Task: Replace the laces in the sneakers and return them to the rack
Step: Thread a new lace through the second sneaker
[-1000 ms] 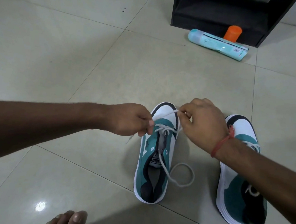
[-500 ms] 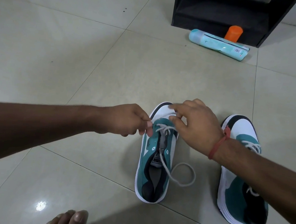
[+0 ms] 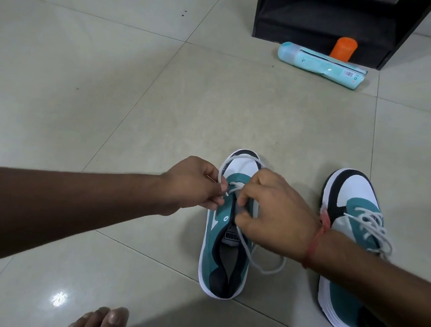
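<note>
The left hand (image 3: 193,185) pinches the white lace (image 3: 239,158) near its tip. The right hand (image 3: 273,214) pinches the lace over the shoe (image 3: 224,244). The other shoe (image 3: 354,220) sits at 3 o'clock. The rack (image 3: 330,18) stands at 1 o'clock.

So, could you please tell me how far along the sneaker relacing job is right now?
The right-hand sneaker already looks laced. In hand: the left hand pinches the white lace while the right hand works at the eyelets of the near sneaker, laced only near the toe. Left: finish lacing it, then return both to the black rack.
</note>
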